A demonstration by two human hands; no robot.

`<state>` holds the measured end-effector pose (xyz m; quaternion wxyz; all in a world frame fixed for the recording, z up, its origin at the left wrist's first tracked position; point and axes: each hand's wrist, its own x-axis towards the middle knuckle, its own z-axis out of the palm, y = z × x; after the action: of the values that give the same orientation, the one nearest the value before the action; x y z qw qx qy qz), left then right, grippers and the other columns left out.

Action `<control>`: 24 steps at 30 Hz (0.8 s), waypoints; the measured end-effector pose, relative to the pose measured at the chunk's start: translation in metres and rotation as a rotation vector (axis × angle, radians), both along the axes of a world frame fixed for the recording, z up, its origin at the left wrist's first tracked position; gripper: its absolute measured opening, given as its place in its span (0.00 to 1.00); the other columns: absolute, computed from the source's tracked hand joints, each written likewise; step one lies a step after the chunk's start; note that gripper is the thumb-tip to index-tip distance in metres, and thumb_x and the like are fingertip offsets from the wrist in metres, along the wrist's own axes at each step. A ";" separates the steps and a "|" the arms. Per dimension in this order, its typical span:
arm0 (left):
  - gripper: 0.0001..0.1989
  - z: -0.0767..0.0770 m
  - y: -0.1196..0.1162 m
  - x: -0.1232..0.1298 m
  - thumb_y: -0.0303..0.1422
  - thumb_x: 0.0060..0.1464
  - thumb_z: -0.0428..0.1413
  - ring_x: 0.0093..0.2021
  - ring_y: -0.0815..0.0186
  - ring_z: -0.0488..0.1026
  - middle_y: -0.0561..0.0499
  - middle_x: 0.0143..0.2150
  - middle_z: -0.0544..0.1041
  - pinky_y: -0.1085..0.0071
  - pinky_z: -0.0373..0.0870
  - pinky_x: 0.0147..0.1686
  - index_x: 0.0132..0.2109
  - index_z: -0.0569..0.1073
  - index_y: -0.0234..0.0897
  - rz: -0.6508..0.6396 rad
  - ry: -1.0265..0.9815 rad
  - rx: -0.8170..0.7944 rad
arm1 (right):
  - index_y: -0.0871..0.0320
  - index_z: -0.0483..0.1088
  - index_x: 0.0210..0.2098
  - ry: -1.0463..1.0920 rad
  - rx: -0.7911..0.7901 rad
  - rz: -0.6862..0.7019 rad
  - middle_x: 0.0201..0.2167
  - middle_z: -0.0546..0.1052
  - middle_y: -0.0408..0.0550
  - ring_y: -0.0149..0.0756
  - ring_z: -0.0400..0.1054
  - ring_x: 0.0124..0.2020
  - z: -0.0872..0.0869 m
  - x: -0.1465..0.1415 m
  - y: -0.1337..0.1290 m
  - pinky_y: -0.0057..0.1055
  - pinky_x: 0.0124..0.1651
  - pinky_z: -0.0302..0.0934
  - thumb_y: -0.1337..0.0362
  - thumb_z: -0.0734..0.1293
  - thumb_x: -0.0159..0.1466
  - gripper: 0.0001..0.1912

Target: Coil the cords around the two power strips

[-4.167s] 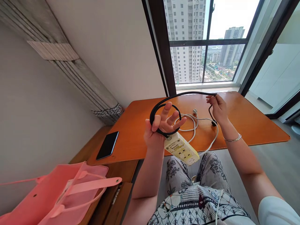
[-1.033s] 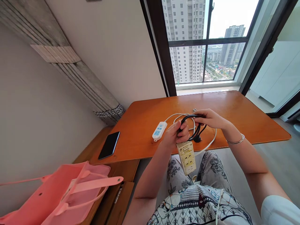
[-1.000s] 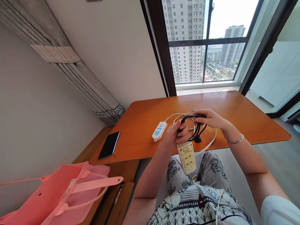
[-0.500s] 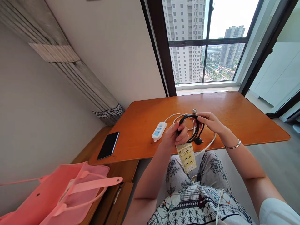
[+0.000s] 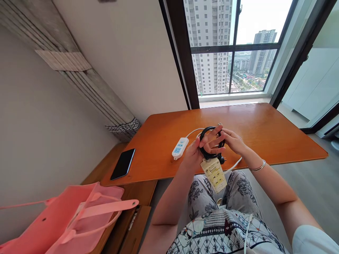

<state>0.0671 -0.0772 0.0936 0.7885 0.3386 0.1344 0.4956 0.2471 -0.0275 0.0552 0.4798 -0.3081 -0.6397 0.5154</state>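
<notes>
A black power cord (image 5: 207, 154) is wound into a loop above the table's near edge. My left hand (image 5: 194, 155) holds the loop's left side at the thumb, its other fingers spread through the middle. At the right side of the loop, the fingers of my right hand (image 5: 233, 141) pinch the cord. A pale yellow power strip (image 5: 215, 175) hangs below, over my lap. The cord's black plug (image 5: 221, 160) shows just under the loop. On the table to the left lies a white power strip (image 5: 180, 148), whose white cord (image 5: 194, 132) runs behind my hands.
A dark-screened phone (image 5: 123, 164) lies at the left end of the wooden table (image 5: 159, 130). Left of my seat, a pink bag (image 5: 79, 215) rests on a wooden ledge. Beyond the table stands a window (image 5: 233, 49), with a gathered curtain (image 5: 106, 102) to its left.
My left fingers have opened out and pushed through the loop. The loop is rounder, and the yellow power strip has swung slightly right. My right hand has shifted a little left.
</notes>
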 end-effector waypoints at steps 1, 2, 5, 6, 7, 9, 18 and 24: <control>0.28 0.003 -0.001 -0.001 0.43 0.57 0.61 0.62 0.49 0.70 0.44 0.62 0.72 0.57 0.77 0.49 0.24 0.52 0.37 0.033 -0.015 0.010 | 0.56 0.73 0.42 -0.025 0.010 0.009 0.27 0.71 0.42 0.33 0.66 0.30 -0.005 0.000 -0.001 0.31 0.37 0.65 0.39 0.64 0.63 0.26; 0.28 0.005 -0.002 -0.002 0.43 0.57 0.61 0.64 0.48 0.68 0.45 0.64 0.71 0.55 0.76 0.50 0.23 0.53 0.37 0.072 -0.028 0.026 | 0.56 0.72 0.44 -0.070 0.026 0.025 0.28 0.72 0.43 0.34 0.67 0.32 -0.011 0.000 -0.002 0.32 0.39 0.66 0.41 0.62 0.65 0.25; 0.28 0.013 -0.004 -0.005 0.44 0.57 0.61 0.67 0.48 0.64 0.48 0.64 0.71 0.54 0.76 0.52 0.23 0.53 0.36 0.206 -0.048 0.073 | 0.57 0.69 0.50 -0.288 0.108 0.060 0.32 0.74 0.45 0.36 0.69 0.35 -0.027 0.003 -0.009 0.35 0.43 0.67 0.49 0.61 0.69 0.20; 0.28 0.015 -0.005 -0.006 0.44 0.57 0.61 0.67 0.48 0.64 0.48 0.63 0.71 0.54 0.76 0.52 0.23 0.54 0.36 0.244 -0.050 0.081 | 0.58 0.67 0.53 -0.376 0.148 0.050 0.34 0.75 0.46 0.36 0.69 0.36 -0.030 0.004 -0.013 0.36 0.43 0.68 0.53 0.61 0.69 0.19; 0.27 0.016 -0.004 -0.006 0.44 0.57 0.61 0.68 0.49 0.64 0.48 0.63 0.72 0.55 0.77 0.52 0.23 0.54 0.36 0.276 -0.048 0.089 | 0.59 0.64 0.57 -0.461 0.196 0.018 0.35 0.75 0.47 0.37 0.70 0.37 -0.033 0.005 -0.017 0.37 0.44 0.68 0.56 0.61 0.69 0.20; 0.27 0.017 -0.003 -0.006 0.44 0.57 0.62 0.68 0.50 0.64 0.49 0.62 0.72 0.57 0.77 0.52 0.23 0.56 0.36 0.333 -0.028 0.112 | 0.62 0.56 0.64 -0.627 0.306 -0.081 0.41 0.76 0.52 0.40 0.71 0.41 -0.032 0.005 -0.026 0.40 0.47 0.68 0.62 0.60 0.69 0.25; 0.21 -0.005 0.007 -0.005 0.50 0.52 0.63 0.66 0.48 0.67 0.45 0.65 0.70 0.54 0.69 0.60 0.29 0.69 0.39 0.332 0.274 0.467 | 0.58 0.54 0.71 -1.608 0.630 -0.209 0.46 0.75 0.57 0.34 0.73 0.29 0.028 -0.001 -0.064 0.31 0.26 0.55 0.73 0.58 0.69 0.31; 0.17 -0.012 0.008 -0.006 0.49 0.62 0.54 0.54 0.55 0.76 0.42 0.56 0.77 0.58 0.68 0.57 0.40 0.73 0.40 0.274 0.588 0.678 | 0.59 0.76 0.39 -1.396 1.173 -0.293 0.30 0.73 0.47 0.29 0.63 0.25 0.060 -0.002 -0.083 0.31 0.28 0.48 0.71 0.58 0.71 0.14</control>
<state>0.0616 -0.0689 0.0821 0.4891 0.6823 0.2261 0.4941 0.2446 -0.1109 0.1149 0.1251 -0.3346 -0.8972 -0.2597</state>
